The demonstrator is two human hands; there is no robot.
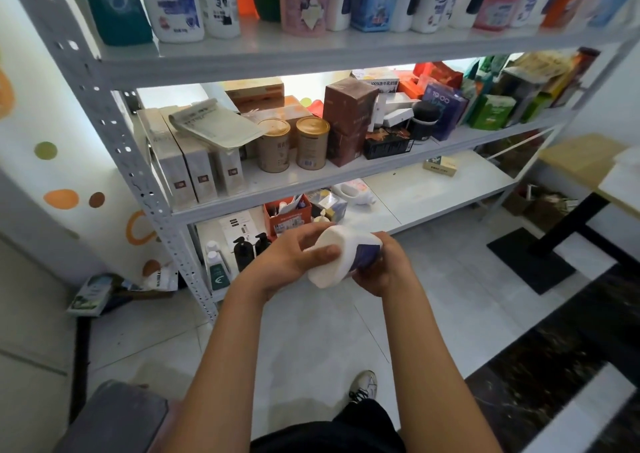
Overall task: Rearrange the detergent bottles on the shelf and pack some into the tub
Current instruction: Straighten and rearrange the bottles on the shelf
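I held a white bottle [341,255] in front of me with both hands, out over the floor [311,341] and below the shelf [346,48] rows. It lay tilted, its base toward me at about 7 o'clock and its dark blue label [365,255] turned to the right. My left hand [294,258] gripped it from 9 o'clock, thumb pressed across the near face and fingers curled over the top edge. My right hand [384,272] clasped it from 3 o'clock, fingers wrapped under the label side. Both hands touched the bottle and almost met around it.

At 12 o'clock, on the top board, stood the detergents [173,5]: white, teal, pink, blue and orange ones in a close row. On the board below, two gold cans [292,144] stood side by side between pale cartons [194,172] at 10 o'clock and a brown box [348,120] at 1 o'clock. On the lowest board, just beyond my hands, sat an orange box [287,215], with two black pump bottles [247,248] at 9 o'clock from the bottle. My shoe [363,383] showed at 6 o'clock. I could not make out any tub.
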